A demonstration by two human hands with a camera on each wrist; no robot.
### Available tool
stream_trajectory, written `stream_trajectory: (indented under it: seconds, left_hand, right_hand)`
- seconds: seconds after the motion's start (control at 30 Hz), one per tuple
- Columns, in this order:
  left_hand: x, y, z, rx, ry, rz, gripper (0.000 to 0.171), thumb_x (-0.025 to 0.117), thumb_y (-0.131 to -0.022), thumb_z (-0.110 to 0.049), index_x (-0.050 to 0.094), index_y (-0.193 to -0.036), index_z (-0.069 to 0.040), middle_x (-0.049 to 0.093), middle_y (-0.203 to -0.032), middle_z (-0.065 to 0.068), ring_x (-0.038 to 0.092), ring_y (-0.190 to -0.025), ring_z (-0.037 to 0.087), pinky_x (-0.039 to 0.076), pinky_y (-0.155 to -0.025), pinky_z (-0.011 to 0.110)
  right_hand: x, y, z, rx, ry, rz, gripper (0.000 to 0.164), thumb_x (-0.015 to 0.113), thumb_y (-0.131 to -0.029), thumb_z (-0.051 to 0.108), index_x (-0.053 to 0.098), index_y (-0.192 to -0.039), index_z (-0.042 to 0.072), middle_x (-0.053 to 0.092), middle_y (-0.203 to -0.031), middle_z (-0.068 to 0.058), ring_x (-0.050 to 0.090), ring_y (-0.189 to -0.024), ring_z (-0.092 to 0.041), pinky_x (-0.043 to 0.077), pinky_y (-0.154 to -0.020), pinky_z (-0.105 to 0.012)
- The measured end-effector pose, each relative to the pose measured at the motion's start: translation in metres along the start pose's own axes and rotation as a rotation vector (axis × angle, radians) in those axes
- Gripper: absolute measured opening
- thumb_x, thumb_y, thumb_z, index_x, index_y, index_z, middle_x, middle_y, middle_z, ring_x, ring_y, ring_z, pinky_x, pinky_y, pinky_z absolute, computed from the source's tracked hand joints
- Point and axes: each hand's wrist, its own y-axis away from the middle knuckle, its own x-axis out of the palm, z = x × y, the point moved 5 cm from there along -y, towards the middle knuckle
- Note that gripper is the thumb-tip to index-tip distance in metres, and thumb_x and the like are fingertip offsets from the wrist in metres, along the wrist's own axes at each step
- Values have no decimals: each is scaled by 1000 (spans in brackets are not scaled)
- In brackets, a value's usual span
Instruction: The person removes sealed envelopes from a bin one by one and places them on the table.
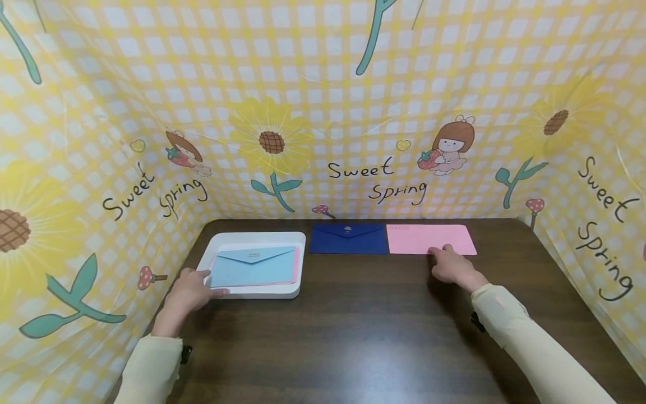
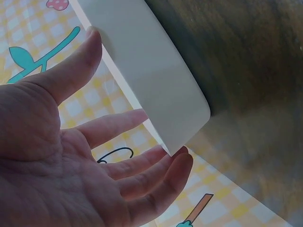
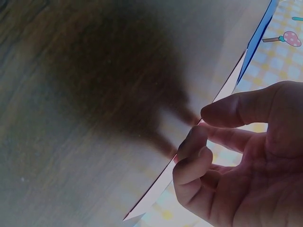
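At the left, a white tray (image 1: 285,293) holds a light-blue envelope (image 1: 257,268) with a pink edge showing beneath it. My left hand (image 1: 189,292) grips the tray's front left corner. In the left wrist view its thumb (image 2: 87,59) lies on the rim, with the other fingers spread round the corner. A pink envelope (image 1: 429,238) lies flat at the back right, beside a dark-blue envelope (image 1: 348,241). My right hand (image 1: 451,266) rests extended fingertips on the pink envelope's front edge. Close up, its thumb (image 3: 227,111) is beside that edge and the outer fingers bend inward.
The dark wooden table (image 1: 353,325) runs from the envelopes toward me. A yellow checked cloth (image 1: 343,112) with printed flowers and lettering hangs behind the table and along both sides. The dark-blue envelope sits between the tray and the pink envelope.
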Motion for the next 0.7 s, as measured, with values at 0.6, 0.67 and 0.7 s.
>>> stream_trajectory:
  seconds: [0.6,0.67,0.7]
  left_hand:
    - [-3,-1,-3,35,-18,4,93,84,-90,-39,42,-146,21,37,-137,49,44,-122,57,40,-103,69]
    - [-3,-1,-3,30,-17,5,93,84,-90,-39,42,-147,21,36,-137,49,44,-123,56,40,-104,69]
    - [-3,-1,-3,28,-16,5,93,84,-90,-39,42,-147,21,36,-138,49,44,-123,57,39,-104,69]
  right_hand:
    - [-2,4,1,0,-7,-5,57,56,-90,3,53,-146,-6,46,-135,-38,58,-109,-48,51,-82,-63]
    - [-2,4,2,1,-8,-4,57,56,-90,3,53,-146,-5,46,-135,-38,58,-109,-48,51,-82,-63]
    - [-2,4,2,2,-9,-2,57,56,-90,3,53,-146,-6,46,-135,-38,58,-109,-47,51,-82,-63]
